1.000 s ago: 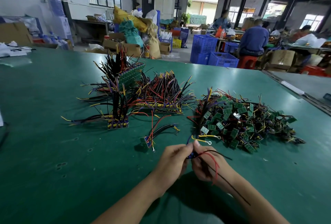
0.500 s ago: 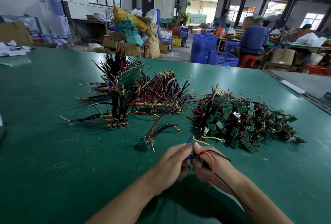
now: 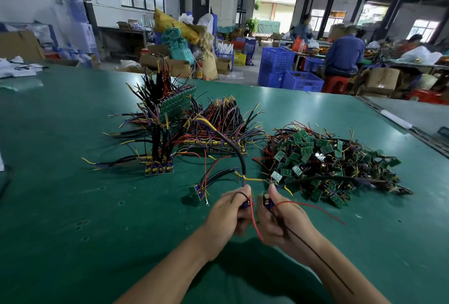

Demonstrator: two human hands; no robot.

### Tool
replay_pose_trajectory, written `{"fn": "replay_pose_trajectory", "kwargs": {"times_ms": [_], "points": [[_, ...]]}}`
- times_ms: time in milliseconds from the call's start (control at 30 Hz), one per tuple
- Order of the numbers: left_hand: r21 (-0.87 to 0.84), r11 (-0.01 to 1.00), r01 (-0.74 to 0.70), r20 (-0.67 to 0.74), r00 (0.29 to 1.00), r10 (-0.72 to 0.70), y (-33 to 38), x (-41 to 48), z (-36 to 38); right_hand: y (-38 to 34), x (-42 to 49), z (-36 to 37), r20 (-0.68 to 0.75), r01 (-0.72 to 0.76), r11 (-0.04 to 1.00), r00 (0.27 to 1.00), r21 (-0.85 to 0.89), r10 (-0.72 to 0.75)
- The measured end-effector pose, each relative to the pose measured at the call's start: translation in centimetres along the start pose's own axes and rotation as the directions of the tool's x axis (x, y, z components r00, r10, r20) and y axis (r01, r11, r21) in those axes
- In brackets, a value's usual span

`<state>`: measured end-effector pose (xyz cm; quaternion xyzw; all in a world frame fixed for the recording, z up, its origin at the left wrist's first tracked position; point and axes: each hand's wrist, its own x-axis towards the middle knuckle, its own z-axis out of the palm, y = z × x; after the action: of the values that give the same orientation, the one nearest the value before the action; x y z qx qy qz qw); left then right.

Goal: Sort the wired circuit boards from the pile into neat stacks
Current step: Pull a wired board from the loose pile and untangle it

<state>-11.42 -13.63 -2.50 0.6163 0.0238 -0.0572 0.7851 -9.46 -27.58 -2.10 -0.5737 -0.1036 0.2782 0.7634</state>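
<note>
Holding anything, those two hands?

Both are. The left hand (image 3: 232, 213) has its fingers curled round a small circuit board with a blue part (image 3: 246, 204). The right hand (image 3: 281, 223) pinches a second small green circuit board (image 3: 266, 200) between thumb and fingers. They sit just beside each other, low over the green bench (image 3: 73, 218).

And the wires?

A thick black wire (image 3: 233, 148) rises from the left hand's board and arcs back over the stacks. A yellow wire (image 3: 254, 179) runs across just above both thumbs. A thin red wire (image 3: 315, 207) trails off right from the right hand, and a thin black wire (image 3: 315, 255) lies along the right forearm. Which board each of those belongs to, I cannot tell.

Where is the pile?

Right of the hands, a loose heap of small green boards and tangled wires (image 3: 328, 165). Left of it, beyond the hands, lies a low row of stacked boards (image 3: 213, 144) with wires fanning upward. Further left stands a taller stack with upright black wires (image 3: 159, 170).

Anything lying alone?

One single wired board (image 3: 196, 190), on the bench just left of the left hand.
</note>
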Motion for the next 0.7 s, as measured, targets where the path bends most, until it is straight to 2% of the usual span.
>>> {"fn": "replay_pose_trajectory", "kwargs": {"times_ms": [67, 133, 233, 300, 400, 467, 567, 700], "points": [[0.011, 0.999, -0.042, -0.035, 0.998, 0.043, 0.2, 0.4, -0.2, -0.3, 0.1, 0.1, -0.031, -0.029, 0.996, 0.999, 0.082, 0.032], [0.034, 0.996, -0.087, -0.069, 0.994, 0.089, 0.3, 0.9, -0.7, -0.6, 0.0, -0.1, -0.051, 0.003, 0.992, 0.999, 0.130, 0.004], [0.069, 0.995, -0.068, -0.147, 0.986, 0.078, -0.1, 1.6, -1.4, -1.0, -0.1, -0.7, -0.107, 0.045, 0.983, 0.994, 0.178, -0.026], [0.207, 0.976, -0.061, -0.209, 0.972, 0.105, -0.6, 1.9, -1.7, -1.0, 0.1, -1.0, -0.149, 0.049, 0.978, 0.989, 0.201, -0.019], [0.578, 0.810, -0.097, -0.239, 0.929, 0.282, -1.2, 2.2, -2.5, -0.8, 0.7, -1.7, -0.269, 0.071, 0.975, 0.963, 0.210, -0.012], [0.721, 0.686, -0.097, -0.210, 0.913, 0.349, -1.4, 2.0, -2.9, -0.5, 0.9, -2.2, -0.319, 0.069, 0.977, 0.948, 0.203, -0.001], [0.873, 0.487, 0.018, -0.231, 0.894, 0.383, -1.7, 1.9, -3.2, -0.3, 0.9, -2.8, -0.337, 0.079, 0.978, 0.942, 0.191, -0.010], [0.952, 0.268, 0.151, -0.245, 0.898, 0.365, -1.7, 1.9, -3.7, -0.2, 1.0, -3.0, -0.350, 0.076, 0.979, 0.937, 0.189, -0.005]]}}
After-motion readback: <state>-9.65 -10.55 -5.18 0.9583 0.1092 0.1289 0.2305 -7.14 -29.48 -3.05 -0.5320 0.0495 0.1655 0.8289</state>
